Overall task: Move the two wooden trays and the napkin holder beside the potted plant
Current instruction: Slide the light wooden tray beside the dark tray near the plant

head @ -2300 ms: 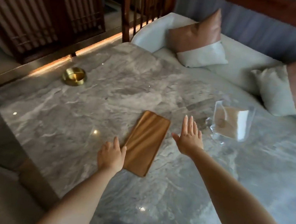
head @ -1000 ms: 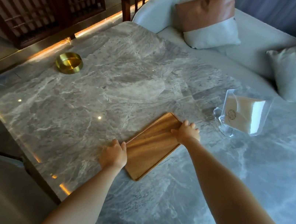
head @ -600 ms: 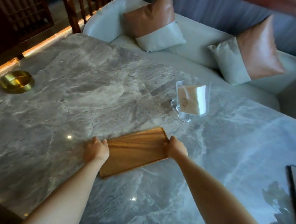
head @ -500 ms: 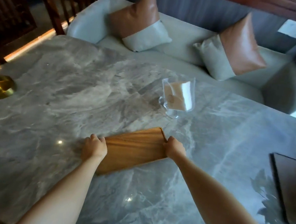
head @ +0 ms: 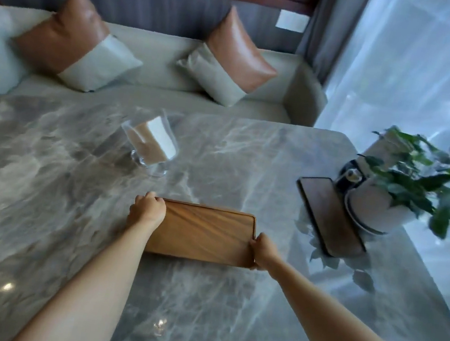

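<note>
A light wooden tray [head: 202, 231] is held over the middle of the marble table [head: 249, 156]. My left hand [head: 147, 211] grips its left end and my right hand [head: 264, 251] grips its right end. A darker wooden tray [head: 329, 213] lies flat at the right, touching the white pot of the potted plant [head: 384, 201]. The clear napkin holder [head: 151, 144], with white napkins inside, stands behind the held tray toward the sofa.
A pale sofa [head: 149, 84] with two brown-and-white cushions [head: 76, 37] runs along the table's far side. A small dark object [head: 349, 175] sits behind the pot. The table's right edge is close behind the plant, by a sheer curtain [head: 425, 69].
Both hands closed on the light tray's ends, turned it and carried it right. The view swung right, so the plant and dark tray came into sight and the brass bowl left it.
</note>
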A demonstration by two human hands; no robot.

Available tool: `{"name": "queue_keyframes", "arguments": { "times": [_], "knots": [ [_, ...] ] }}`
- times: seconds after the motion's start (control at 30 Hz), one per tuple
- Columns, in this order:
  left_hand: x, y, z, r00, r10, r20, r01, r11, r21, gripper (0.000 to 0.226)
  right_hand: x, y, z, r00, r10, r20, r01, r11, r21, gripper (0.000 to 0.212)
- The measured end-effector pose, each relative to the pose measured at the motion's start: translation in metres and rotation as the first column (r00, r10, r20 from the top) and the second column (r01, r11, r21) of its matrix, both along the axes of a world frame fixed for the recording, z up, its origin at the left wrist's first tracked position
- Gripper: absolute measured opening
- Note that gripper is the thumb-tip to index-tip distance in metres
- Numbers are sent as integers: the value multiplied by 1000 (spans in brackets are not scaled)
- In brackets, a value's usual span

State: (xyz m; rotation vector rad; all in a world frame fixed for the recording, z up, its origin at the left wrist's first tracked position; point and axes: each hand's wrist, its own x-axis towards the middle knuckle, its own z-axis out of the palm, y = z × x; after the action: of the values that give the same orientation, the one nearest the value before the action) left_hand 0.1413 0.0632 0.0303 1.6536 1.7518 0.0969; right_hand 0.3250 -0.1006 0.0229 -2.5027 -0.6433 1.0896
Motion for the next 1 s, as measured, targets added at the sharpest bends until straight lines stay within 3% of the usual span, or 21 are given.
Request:
{"name": "queue_keyframes", "arguments": {
  "times": [0.2, 0.43, 0.57, 0.73, 1.0],
  "knots": [
    [94, -7, 3, 970, -238, 51, 239, 971, -7, 44, 29, -64, 1, 946, -279, -163, 290, 956, 45, 27],
    [180, -22, 2, 922, -342, 183, 363, 926, -98, 42, 54, -104, -10, 834, -462, -301, 492, 870, 27, 30],
    [226, -27, -3, 902, -409, 140, 422, 904, -73, 41, 70, -112, -16, 716, -540, -442, 609, 793, 17, 24],
    [272, -33, -10, 859, -505, 83, 509, 859, -47, 44, 80, -113, -25, 630, -564, -534, 653, 757, -30, 43],
    [312, -32, -17, 758, -634, -151, 639, 769, -21, 55, 87, -93, -39, 507, -606, -613, 712, 695, -98, 35]
  ]
}}
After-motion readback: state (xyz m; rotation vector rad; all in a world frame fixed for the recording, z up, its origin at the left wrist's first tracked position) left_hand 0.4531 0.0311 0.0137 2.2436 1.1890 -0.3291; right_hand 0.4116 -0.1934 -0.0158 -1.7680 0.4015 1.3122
